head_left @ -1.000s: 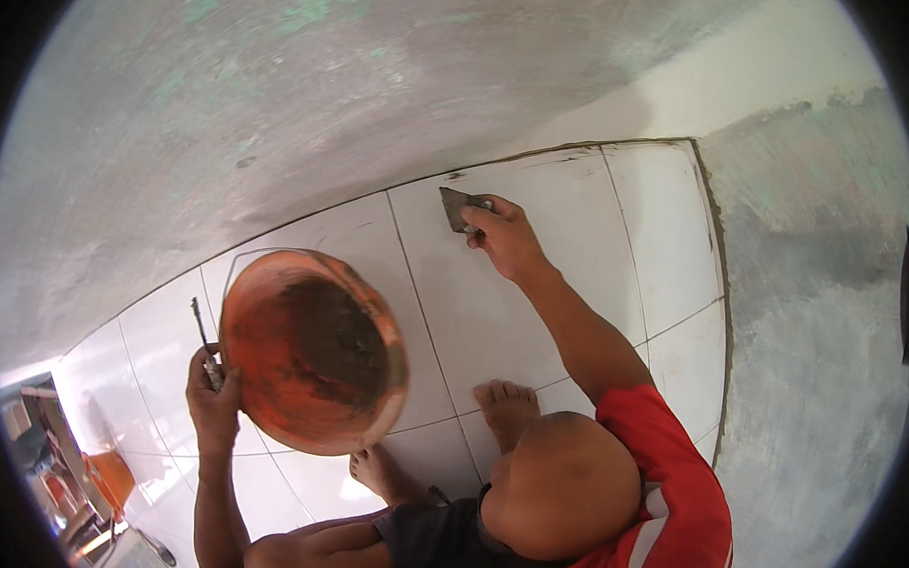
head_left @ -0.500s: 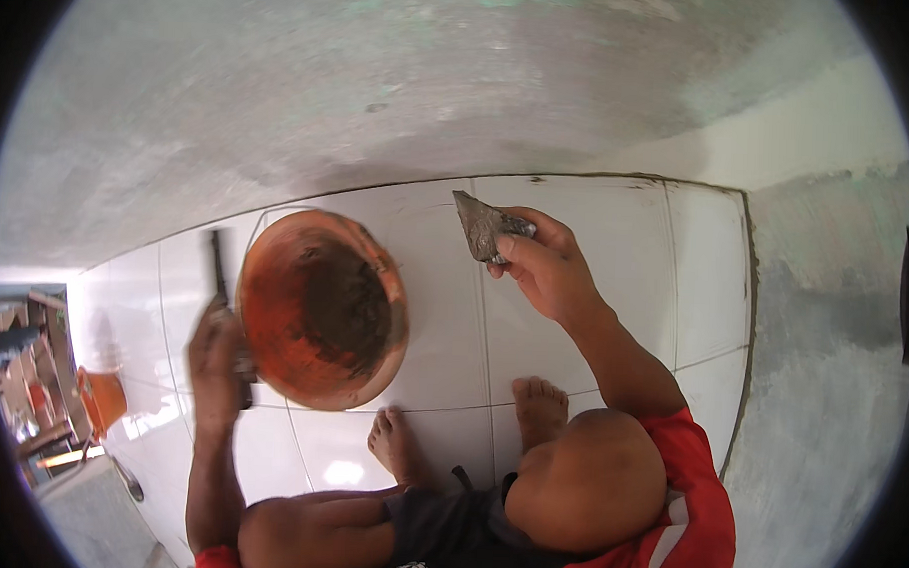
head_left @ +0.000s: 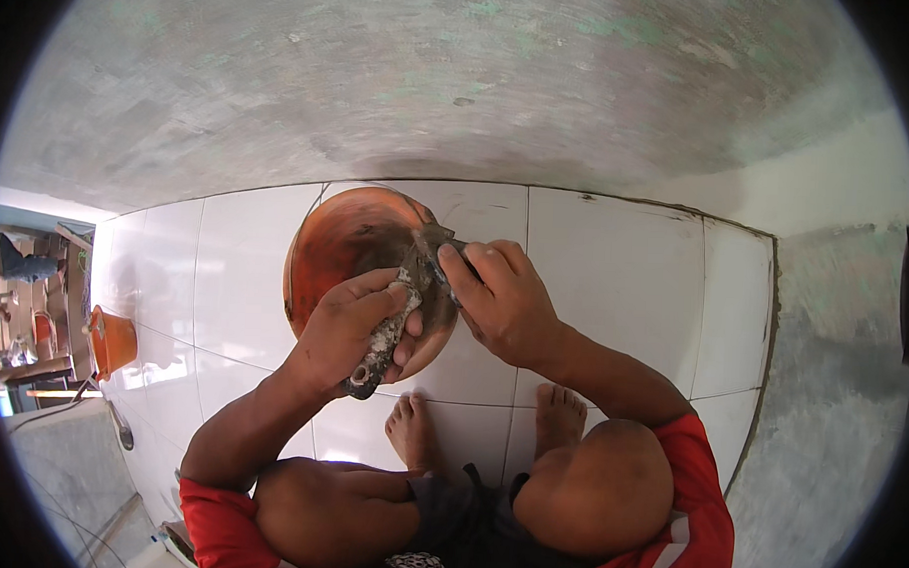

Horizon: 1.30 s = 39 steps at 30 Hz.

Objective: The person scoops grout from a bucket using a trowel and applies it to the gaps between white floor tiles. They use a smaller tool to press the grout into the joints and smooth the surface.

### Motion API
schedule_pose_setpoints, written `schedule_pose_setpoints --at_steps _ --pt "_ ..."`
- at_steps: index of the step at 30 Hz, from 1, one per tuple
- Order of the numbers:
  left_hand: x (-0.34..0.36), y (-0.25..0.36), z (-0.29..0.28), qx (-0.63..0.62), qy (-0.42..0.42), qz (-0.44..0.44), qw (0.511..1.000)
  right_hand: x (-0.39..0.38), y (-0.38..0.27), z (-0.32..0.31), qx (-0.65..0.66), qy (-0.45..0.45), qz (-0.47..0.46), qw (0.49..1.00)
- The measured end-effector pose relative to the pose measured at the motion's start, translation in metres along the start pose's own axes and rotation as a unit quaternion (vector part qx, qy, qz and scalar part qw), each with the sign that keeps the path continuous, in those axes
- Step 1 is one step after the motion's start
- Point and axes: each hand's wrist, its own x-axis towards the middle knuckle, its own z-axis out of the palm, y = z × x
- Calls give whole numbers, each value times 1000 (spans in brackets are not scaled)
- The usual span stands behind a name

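Observation:
My left hand (head_left: 358, 326) is closed round the mortar-crusted handle (head_left: 380, 352) of a tool, its blade pointing up and right over an orange bucket (head_left: 331, 230). My right hand (head_left: 504, 301) is closed on a small mortar-coated scraper (head_left: 431, 243), held against that blade at the bucket's right side; where the two tools meet is partly hidden by fingers. Dark grey mortar shows inside the bucket, which is on white floor tiles (head_left: 614, 300) in front of my bare feet (head_left: 414, 428).
Grey plastered walls (head_left: 461, 84) run behind and to the right. At left are a second orange bucket (head_left: 114, 342), a grey ledge with cables (head_left: 73, 471), stacked wood and, beyond, another person's legs (head_left: 20, 264).
Both my hands have moved inward and now meet over the bucket, bringing the two tools together. A second earlier they were apart, one on either side.

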Motion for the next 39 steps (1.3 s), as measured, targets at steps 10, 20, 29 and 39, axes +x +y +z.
schedule_pose_setpoints --at_steps 10,20,29,39 --pt "-1 2 -5 -46 19 41 998 -35 8 -14 55 -45 50 996" --pt "2 -1 7 136 -34 24 990 -9 25 -44 287 -29 200 936" --pt "7 3 2 139 -53 6 989 -7 25 -50 301 -86 237 920" --pt "17 15 -14 159 -4 -5 987 -34 35 -40 462 -197 218 837"
